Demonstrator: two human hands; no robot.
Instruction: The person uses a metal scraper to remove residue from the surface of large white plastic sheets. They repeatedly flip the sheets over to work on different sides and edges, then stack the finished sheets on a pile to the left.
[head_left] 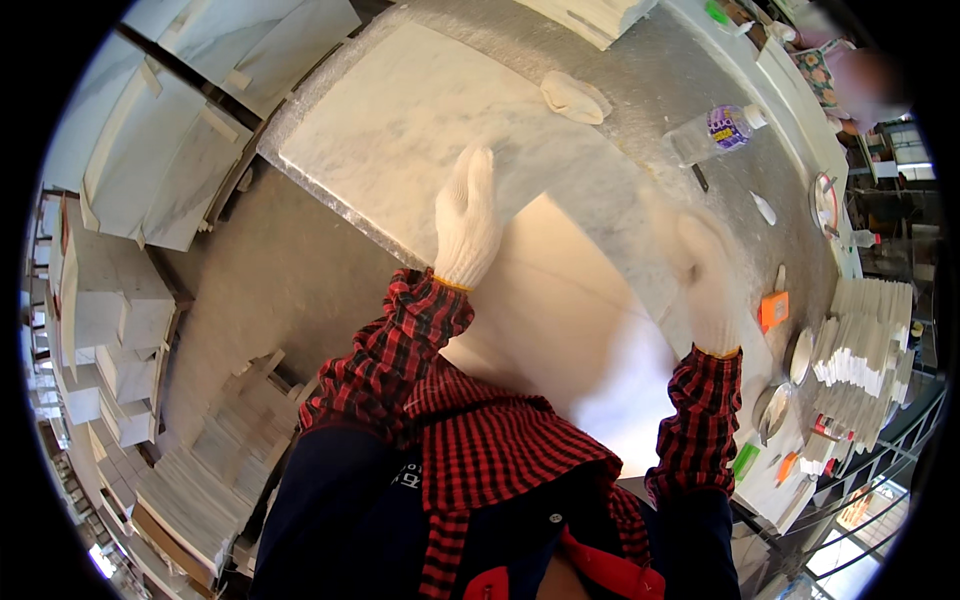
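A pale marble slab with grey veining lies flat on the workbench. In front of it, close to my body, a second glossy pale slab points one corner away from me, and light glares off its near part. My left hand, in a white knit glove, has its fingers stretched out and lying together beside that glossy slab's left side; whether it touches the slab I cannot tell. To the right, my gloved right hand is smeared by motion over the bench, near the glossy slab's right edge, its fingers unclear.
A crumpled white cloth and a plastic bottle lie on the far side. An orange block-like item and stacked pale tiles are at right. Large slabs lean at left. Another person is at far right.
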